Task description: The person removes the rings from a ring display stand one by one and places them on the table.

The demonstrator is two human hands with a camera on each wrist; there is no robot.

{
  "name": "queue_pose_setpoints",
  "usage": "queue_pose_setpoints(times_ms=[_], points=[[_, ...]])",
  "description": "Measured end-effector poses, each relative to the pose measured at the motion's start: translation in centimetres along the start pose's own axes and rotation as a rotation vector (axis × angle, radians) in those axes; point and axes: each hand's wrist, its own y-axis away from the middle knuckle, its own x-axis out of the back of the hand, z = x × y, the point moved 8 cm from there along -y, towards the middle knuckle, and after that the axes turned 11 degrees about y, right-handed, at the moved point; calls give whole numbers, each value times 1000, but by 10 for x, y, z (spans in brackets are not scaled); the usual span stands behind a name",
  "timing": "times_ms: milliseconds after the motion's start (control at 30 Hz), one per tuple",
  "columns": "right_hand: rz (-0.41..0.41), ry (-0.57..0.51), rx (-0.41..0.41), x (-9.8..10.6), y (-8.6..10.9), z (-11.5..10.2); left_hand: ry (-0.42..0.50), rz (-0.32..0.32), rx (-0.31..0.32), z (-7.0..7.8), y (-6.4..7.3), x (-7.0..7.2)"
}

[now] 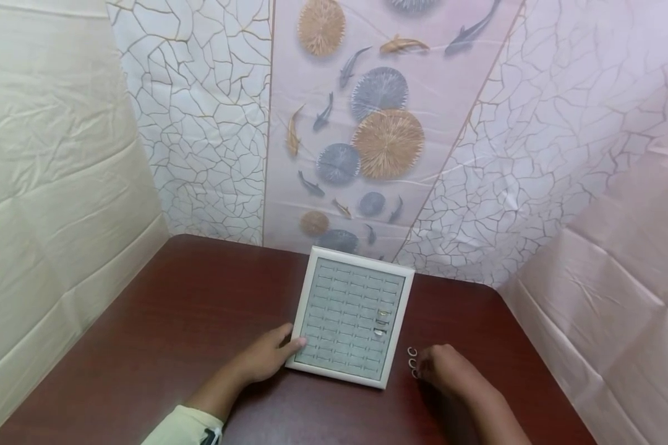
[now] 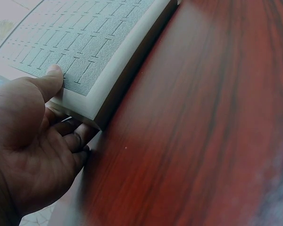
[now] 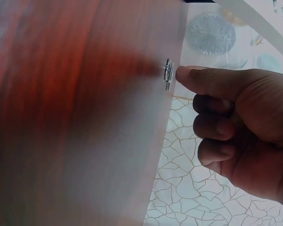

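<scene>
A white-framed ring display board [image 1: 347, 296] with rows of slots in grey padding leans tilted on the table. Three rings [image 1: 381, 322] sit in slots near its right side. My left hand [image 1: 267, 355] grips the board's lower left edge, thumb [image 2: 53, 77] on the front and fingers behind. To the right of the board, three loose rings [image 1: 412, 363] lie in a short line on the table. Thumb and fingertips of my right hand [image 1: 448, 369] are at the nearest of these rings [image 3: 168, 74]; whether they pinch it is hidden. Its other fingers [image 3: 214, 127] are curled.
The dark red wooden table [image 1: 200, 296] has rounded far corners. A patterned cloth [image 1: 334, 123] hangs behind it. Cream cloth [image 1: 44, 185] hangs along the left, and more cloth [image 1: 629, 266] stands close to the right edge.
</scene>
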Motion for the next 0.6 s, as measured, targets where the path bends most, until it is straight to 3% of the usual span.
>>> queue_pose_setpoints(times_ms=[200,333,467,600], points=[[47,10,-93,8,1,-1,7,-10,-7,1,0,0],[165,1,-153,22,3,-6,13,-10,3,-1,0,-1],[427,25,-114,47,7,-22,21,-8,9,-2,0,-1],[706,69,-6,71,15,-43,6,-7,7,-3,-2,0]])
